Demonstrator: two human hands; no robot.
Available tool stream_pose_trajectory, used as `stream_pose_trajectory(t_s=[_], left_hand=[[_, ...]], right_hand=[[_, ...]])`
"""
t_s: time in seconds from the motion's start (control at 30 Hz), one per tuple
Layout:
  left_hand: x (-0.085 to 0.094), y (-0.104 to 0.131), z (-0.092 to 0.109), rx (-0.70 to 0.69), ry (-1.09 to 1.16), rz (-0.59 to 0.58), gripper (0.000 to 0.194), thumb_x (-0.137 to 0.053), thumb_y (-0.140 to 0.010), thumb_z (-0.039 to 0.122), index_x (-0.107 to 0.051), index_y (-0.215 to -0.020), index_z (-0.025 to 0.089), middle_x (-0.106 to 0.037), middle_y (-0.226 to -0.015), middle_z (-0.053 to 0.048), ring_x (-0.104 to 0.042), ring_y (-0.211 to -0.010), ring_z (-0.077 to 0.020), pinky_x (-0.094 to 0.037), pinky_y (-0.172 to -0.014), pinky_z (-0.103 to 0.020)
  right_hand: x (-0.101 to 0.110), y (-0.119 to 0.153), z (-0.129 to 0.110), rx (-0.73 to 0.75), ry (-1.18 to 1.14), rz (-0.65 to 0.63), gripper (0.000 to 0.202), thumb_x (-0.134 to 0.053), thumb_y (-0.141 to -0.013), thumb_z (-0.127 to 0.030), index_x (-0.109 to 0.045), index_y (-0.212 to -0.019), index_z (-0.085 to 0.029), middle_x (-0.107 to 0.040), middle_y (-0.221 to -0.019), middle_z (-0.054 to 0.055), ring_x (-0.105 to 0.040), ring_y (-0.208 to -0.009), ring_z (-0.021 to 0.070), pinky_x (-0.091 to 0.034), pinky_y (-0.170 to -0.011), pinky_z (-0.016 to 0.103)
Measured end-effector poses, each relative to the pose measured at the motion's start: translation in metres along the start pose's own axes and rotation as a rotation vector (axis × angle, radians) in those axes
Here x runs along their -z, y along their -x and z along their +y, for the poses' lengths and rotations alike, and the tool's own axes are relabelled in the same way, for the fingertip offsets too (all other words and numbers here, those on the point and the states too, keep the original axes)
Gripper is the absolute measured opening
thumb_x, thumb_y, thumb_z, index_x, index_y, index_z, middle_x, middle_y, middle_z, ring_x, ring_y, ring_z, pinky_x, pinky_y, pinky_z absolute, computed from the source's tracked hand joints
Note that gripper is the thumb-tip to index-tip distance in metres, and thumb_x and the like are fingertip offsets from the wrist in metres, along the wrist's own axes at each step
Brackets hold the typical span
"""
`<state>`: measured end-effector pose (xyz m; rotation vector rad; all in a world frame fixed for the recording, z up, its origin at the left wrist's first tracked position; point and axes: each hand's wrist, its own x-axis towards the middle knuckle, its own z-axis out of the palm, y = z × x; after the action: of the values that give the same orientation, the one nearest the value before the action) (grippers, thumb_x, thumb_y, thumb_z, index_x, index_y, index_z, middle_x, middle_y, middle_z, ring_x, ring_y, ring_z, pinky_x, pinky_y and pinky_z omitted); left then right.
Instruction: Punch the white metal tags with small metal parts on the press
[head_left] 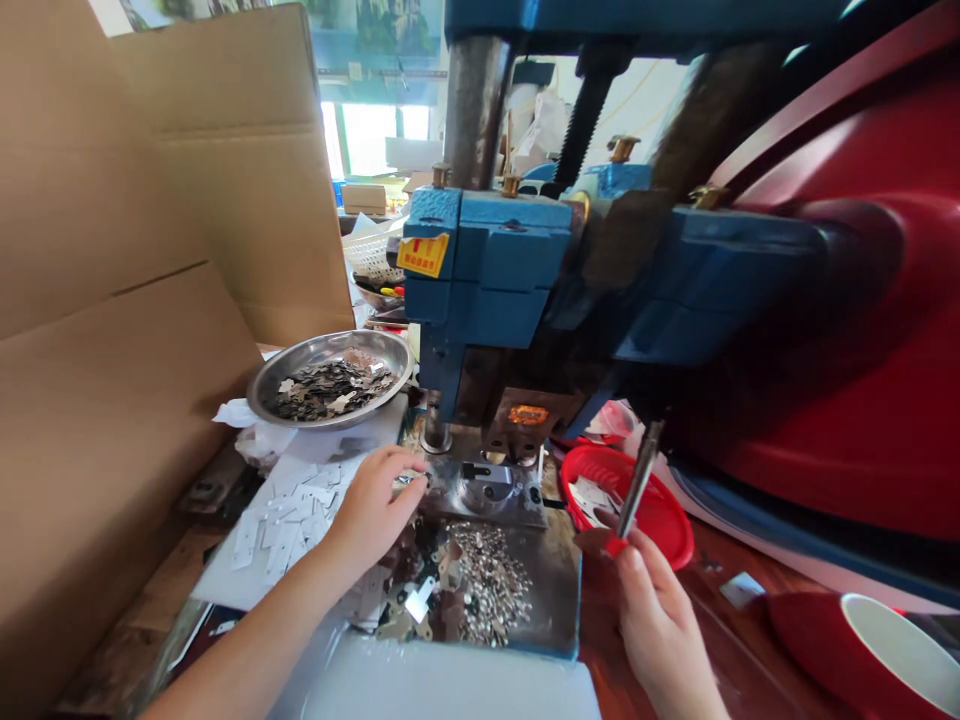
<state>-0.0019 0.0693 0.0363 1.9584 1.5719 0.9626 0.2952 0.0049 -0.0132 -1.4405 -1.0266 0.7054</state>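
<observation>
My left hand (381, 505) is at the left edge of the metal die plate (487, 492) under the blue press (495, 260). Its thumb and fingertips are close together around something too small to make out. My right hand (660, 605) is closed on the red grip of a metal rod (641, 480), which points up beside the red basket (679, 520). Small shiny metal parts (491, 585) and flat metal pieces (420, 600) lie in front of the die plate. A dark flat piece (475, 471) rests on the plate.
A steel bowl (405, 365) of flat metal pieces stands at the left, behind a white surface with scattered pale plates (285, 525). Tall cardboard (240, 190) borders the left side. A large red wheel (862, 300) fills the right, with a red container (810, 630) below.
</observation>
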Motion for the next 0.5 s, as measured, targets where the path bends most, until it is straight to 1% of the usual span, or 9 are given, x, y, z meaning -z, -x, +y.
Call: stream_pose_trajectory(t_s=[0.1, 0.13, 0.17, 0.23, 0.27, 0.33, 0.4, 0.43, 0.5], left_hand=[[0.01, 0.017, -0.005, -0.019, -0.054, -0.005, 0.014, -0.052, -0.084, 0.024, -0.064, -0.091, 0.024, -0.061, -0.101, -0.003, -0.057, -0.1, -0.0225, -0.044, -0.091, -0.041], [0.012, 0.023, -0.007, -0.023, -0.067, -0.022, 0.014, -0.052, -0.084, 0.025, -0.064, -0.091, 0.025, -0.062, -0.101, -0.003, -0.057, -0.099, -0.0227, -0.044, -0.091, -0.041], [0.013, 0.03, -0.009, -0.026, -0.076, -0.045, 0.014, -0.052, -0.084, 0.026, -0.065, -0.09, 0.025, -0.062, -0.101, -0.003, -0.057, -0.099, -0.0227, -0.044, -0.091, -0.041], [0.013, 0.041, -0.011, -0.028, -0.086, -0.095, 0.014, -0.052, -0.085, 0.027, -0.065, -0.089, 0.026, -0.062, -0.1, -0.003, -0.057, -0.098, -0.0224, -0.045, -0.089, -0.041], [0.012, 0.046, -0.013, -0.027, -0.089, -0.113, 0.013, -0.052, -0.085, 0.027, -0.065, -0.088, 0.025, -0.062, -0.099, -0.003, -0.057, -0.098, -0.0222, -0.046, -0.089, -0.04], [0.011, 0.052, -0.015, -0.017, -0.102, -0.118, 0.013, -0.051, -0.085, 0.026, -0.064, -0.087, 0.025, -0.062, -0.098, -0.003, -0.057, -0.096, -0.022, -0.046, -0.087, -0.04], [0.012, 0.054, -0.019, 0.002, -0.128, -0.074, 0.014, -0.051, -0.085, 0.026, -0.065, -0.088, 0.024, -0.063, -0.097, -0.003, -0.058, -0.095, -0.0222, -0.046, -0.086, -0.039], [0.013, 0.054, -0.021, 0.014, -0.146, -0.039, 0.015, -0.051, -0.085, 0.026, -0.065, -0.088, 0.024, -0.063, -0.096, -0.003, -0.058, -0.095, -0.0224, -0.046, -0.086, -0.039], [0.017, 0.055, -0.027, 0.04, -0.183, 0.033, 0.016, -0.05, -0.085, 0.027, -0.065, -0.089, 0.023, -0.064, -0.096, -0.004, -0.058, -0.095, -0.0229, -0.045, -0.087, -0.04]], right_hand=[[-0.008, -0.002, 0.007, -0.103, -0.184, -0.068, 0.065, -0.042, -0.075, -0.074, -0.063, -0.106, -0.02, -0.07, -0.089, 0.008, -0.065, -0.084, 0.0248, -0.052, -0.074, 0.038], [-0.011, -0.003, 0.008, -0.127, -0.21, -0.091, 0.066, -0.039, -0.076, -0.075, -0.062, -0.106, -0.021, -0.07, -0.088, 0.007, -0.065, -0.082, 0.0245, -0.053, -0.072, 0.038], [-0.016, -0.004, 0.007, -0.147, -0.196, -0.107, 0.064, -0.041, -0.075, -0.074, -0.062, -0.106, -0.021, -0.07, -0.085, 0.007, -0.065, -0.079, 0.0242, -0.053, -0.072, 0.038], [-0.028, -0.011, 0.001, -0.153, -0.071, -0.139, 0.055, -0.051, -0.073, -0.068, -0.063, -0.1, -0.021, -0.07, -0.08, 0.005, -0.066, -0.076, 0.0236, -0.052, -0.072, 0.037], [-0.035, -0.016, -0.004, -0.129, 0.021, -0.17, 0.05, -0.055, -0.073, -0.064, -0.064, -0.097, -0.021, -0.07, -0.08, 0.005, -0.066, -0.077, 0.0236, -0.052, -0.073, 0.036], [-0.052, -0.029, -0.015, -0.012, 0.189, -0.256, 0.044, -0.052, -0.075, -0.059, -0.065, -0.093, -0.021, -0.07, -0.084, 0.007, -0.065, -0.082, 0.0244, -0.05, -0.075, 0.035], [-0.07, -0.042, -0.026, 0.123, 0.378, -0.286, 0.041, -0.051, -0.076, -0.055, -0.065, -0.094, -0.021, -0.07, -0.089, 0.007, -0.065, -0.085, 0.0243, -0.049, -0.076, 0.035], [-0.078, -0.048, -0.029, 0.161, 0.459, -0.302, 0.039, -0.052, -0.075, -0.053, -0.065, -0.094, -0.021, -0.069, -0.088, 0.007, -0.065, -0.084, 0.024, -0.048, -0.074, 0.034], [-0.09, -0.057, -0.033, 0.179, 0.552, -0.329, 0.035, -0.052, -0.074, -0.051, -0.065, -0.088, -0.021, -0.069, -0.084, 0.007, -0.065, -0.079, 0.0231, -0.047, -0.069, 0.033]])
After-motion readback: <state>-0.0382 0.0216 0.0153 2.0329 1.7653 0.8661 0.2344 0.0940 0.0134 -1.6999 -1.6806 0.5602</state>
